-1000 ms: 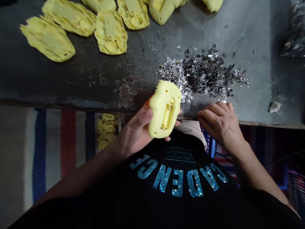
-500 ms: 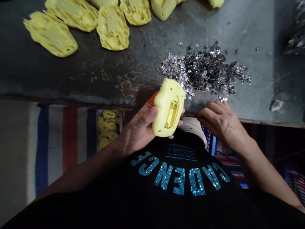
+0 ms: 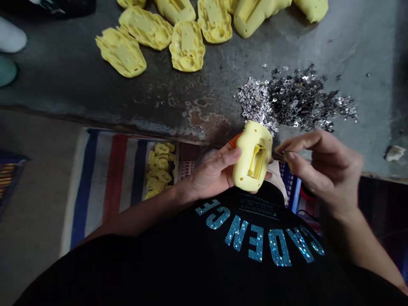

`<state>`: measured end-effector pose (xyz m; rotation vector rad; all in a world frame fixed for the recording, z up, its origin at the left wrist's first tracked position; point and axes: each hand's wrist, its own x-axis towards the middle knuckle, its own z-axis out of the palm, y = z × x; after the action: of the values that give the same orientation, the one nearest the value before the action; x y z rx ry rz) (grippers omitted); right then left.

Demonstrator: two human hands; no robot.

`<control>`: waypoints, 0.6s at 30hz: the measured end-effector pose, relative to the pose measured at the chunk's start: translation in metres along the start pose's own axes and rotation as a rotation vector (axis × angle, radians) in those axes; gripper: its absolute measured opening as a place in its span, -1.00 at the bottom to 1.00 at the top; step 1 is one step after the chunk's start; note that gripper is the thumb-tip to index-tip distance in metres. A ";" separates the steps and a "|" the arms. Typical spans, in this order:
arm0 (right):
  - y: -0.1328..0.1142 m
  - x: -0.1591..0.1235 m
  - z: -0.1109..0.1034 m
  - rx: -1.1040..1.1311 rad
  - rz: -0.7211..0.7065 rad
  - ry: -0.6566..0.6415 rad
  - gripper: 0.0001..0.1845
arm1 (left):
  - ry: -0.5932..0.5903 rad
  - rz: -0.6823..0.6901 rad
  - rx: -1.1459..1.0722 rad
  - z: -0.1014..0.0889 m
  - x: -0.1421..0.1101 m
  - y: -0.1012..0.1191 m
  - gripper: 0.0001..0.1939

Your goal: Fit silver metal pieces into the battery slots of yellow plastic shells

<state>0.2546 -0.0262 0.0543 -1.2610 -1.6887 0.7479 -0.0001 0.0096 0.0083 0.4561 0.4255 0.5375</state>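
My left hand (image 3: 216,168) is closed around a yellow plastic shell (image 3: 244,165), its thumb on the near side. The shell's outer face is up, with a long open battery compartment and small screw holes. Something orange (image 3: 235,140) shows behind it by the fingers; I cannot tell what it is. Just right of the shell, my right hand (image 3: 328,165) pinches a tiny, dark metal piece (image 3: 282,151) between thumb and forefinger, too small to show its shape. Beyond both hands, a heap of small shiny metal pieces (image 3: 296,97) lies on the grey table (image 3: 127,100).
More yellow shells (image 3: 187,46) lie along the far side of the table. Below its edge, at left, a container holds yellow parts (image 3: 161,165) beside a striped sheet (image 3: 111,178). A whitish lump (image 3: 394,153) sits near the right edge.
My right hand has lifted from the table edge by the metal heap and come towards the shell, fingertips pinched. The view has shifted left; my left hand keeps hold of the shell.
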 end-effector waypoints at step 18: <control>0.007 0.025 0.030 0.115 -0.125 0.017 -0.96 | -0.074 -0.020 -0.085 -0.002 -0.008 -0.003 -0.28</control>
<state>0.2284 0.0008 0.0421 -1.0699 -1.6699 0.7466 -0.0059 0.0029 0.0072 0.3881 0.3344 0.5158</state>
